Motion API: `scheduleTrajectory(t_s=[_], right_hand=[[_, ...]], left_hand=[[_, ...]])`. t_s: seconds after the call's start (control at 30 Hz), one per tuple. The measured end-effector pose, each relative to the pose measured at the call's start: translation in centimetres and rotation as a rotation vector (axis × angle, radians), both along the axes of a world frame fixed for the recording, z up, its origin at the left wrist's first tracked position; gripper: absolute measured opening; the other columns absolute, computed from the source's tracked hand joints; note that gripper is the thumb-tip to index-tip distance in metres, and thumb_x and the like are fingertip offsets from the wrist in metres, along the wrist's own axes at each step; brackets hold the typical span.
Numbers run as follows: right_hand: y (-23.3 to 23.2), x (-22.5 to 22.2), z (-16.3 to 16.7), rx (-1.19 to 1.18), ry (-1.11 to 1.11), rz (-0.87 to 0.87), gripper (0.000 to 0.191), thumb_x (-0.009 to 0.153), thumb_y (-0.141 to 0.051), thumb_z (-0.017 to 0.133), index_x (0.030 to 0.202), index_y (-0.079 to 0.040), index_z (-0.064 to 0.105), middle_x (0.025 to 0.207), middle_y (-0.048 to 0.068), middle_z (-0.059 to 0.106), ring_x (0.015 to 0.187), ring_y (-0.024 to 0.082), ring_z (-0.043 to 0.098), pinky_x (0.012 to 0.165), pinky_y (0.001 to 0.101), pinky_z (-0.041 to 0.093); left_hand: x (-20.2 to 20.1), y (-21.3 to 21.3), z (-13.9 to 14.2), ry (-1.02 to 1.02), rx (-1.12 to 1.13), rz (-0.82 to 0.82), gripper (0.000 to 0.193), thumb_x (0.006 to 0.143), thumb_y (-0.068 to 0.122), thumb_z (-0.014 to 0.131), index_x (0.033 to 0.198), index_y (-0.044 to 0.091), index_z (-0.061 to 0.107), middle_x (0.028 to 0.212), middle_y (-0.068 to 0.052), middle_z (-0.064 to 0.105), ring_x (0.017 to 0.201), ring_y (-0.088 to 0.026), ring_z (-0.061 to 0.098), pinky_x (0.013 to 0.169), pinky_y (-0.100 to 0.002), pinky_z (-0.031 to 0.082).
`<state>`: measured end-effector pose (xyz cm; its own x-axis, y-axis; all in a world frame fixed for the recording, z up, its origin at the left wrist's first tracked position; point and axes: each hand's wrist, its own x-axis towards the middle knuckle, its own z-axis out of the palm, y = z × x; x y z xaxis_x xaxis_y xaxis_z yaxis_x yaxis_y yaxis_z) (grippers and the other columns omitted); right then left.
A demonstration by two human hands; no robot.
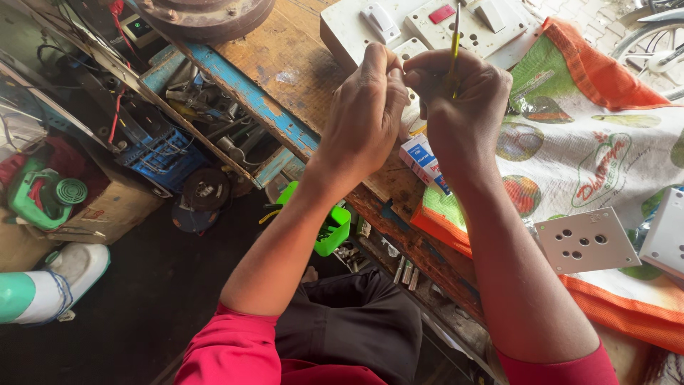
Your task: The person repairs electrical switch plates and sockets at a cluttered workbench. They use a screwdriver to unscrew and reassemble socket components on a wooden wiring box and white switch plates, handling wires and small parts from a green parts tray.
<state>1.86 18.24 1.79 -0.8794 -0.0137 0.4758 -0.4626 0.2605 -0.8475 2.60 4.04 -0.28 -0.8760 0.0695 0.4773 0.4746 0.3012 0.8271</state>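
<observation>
Reaching forward from your red sleeves, both your forearms run up over the edge of the wooden tabletop (285,57) and meet above it, wrists nearly touching. Your left hand (365,114) is seen from the back, knuckles up, fingers curled inward and down toward the white switchboard (427,28); its grip is pinched narrow at the fingertips, but what sits between them is hidden behind the hand, so you cannot tell what it holds. Your right hand (463,107) is folded into a loose fist beside it, thumb side toward the left hand, and its grip is closed around a thin yellow-handled screwdriver (454,43), which stands almost upright and pokes out above the knuckles in front of the switchboard. The two hands touch at the fingertips just at the near edge of the switchboard.

Below your wrists a small blue and white box (422,158) lies on the tabletop, at the edge of a printed woven sack (605,150) with orange borders that covers the right part of the surface. On that sack, near your right forearm, rests a white socket plate (586,241) with round holes. Under the tabletop, near your left elbow, a green plastic bin (335,232) hangs in shadow.
</observation>
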Motion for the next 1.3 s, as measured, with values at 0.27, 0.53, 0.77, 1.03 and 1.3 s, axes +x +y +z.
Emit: scheduleTrajectory(t_s=[0.27, 0.53, 0.77, 1.03, 1.3], right_hand=[[0.5, -0.4, -0.1, -0.01, -0.013, -0.001, 0.011, 0.095, 0.009, 0.073, 0.099, 0.0, 0.078, 0.077, 0.001, 0.071, 0.062, 0.004, 0.059, 0.053, 0.0215, 0.044], [1.0, -1.1, -0.1, -0.098, -0.047, -0.04, 0.01, 0.095, 0.006, 0.074, 0.102, -0.001, 0.079, 0.081, 0.001, 0.074, 0.061, 0.003, 0.058, 0.051, 0.0212, 0.042], [1.0, -1.3, -0.6, -0.002, -0.02, -0.107, 0.009, 0.094, 0.004, 0.077, 0.101, -0.001, 0.08, 0.08, 0.001, 0.073, 0.063, 0.003, 0.058, 0.054, 0.0225, 0.044], [1.4, -1.4, -0.4, -0.083, -0.089, -0.066, 0.01, 0.094, 0.003, 0.077, 0.103, -0.002, 0.08, 0.08, 0.002, 0.073, 0.063, 0.004, 0.06, 0.054, 0.0218, 0.045], [1.4, -1.2, 0.3, -0.229, -0.25, -0.067, 0.014, 0.09, 0.002, 0.076, 0.104, 0.001, 0.079, 0.073, 0.006, 0.071, 0.05, 0.005, 0.054, 0.041, 0.0203, 0.036]], left_hand=[[-1.1, 0.6, -1.7, 0.18, -0.134, 0.232, 0.014, 0.111, 0.017, 0.048, 0.106, 0.004, 0.051, 0.09, -0.015, 0.069, 0.081, -0.033, 0.073, 0.067, -0.046, 0.056], [0.0, -5.6, -2.0, 0.232, -0.536, 0.46, 0.016, 0.099, 0.016, 0.07, 0.09, 0.003, 0.066, 0.091, -0.013, 0.066, 0.09, -0.035, 0.066, 0.076, -0.047, 0.052], [0.1, -5.8, -2.6, 0.198, -0.592, 0.393, 0.011, 0.092, 0.008, 0.073, 0.102, 0.002, 0.075, 0.097, -0.015, 0.068, 0.094, -0.034, 0.066, 0.083, -0.045, 0.053], [-4.7, -6.5, -2.5, 0.139, -0.434, 0.648, 0.033, 0.104, 0.03, 0.061, 0.107, -0.001, 0.072, 0.1, -0.017, 0.072, 0.094, -0.036, 0.07, 0.083, -0.047, 0.054], [-11.4, -5.7, -1.9, -0.362, -0.547, 0.479, 0.093, 0.091, 0.084, 0.048, 0.117, -0.004, 0.065, 0.117, -0.023, 0.067, 0.11, -0.037, 0.066, 0.096, -0.049, 0.053]])
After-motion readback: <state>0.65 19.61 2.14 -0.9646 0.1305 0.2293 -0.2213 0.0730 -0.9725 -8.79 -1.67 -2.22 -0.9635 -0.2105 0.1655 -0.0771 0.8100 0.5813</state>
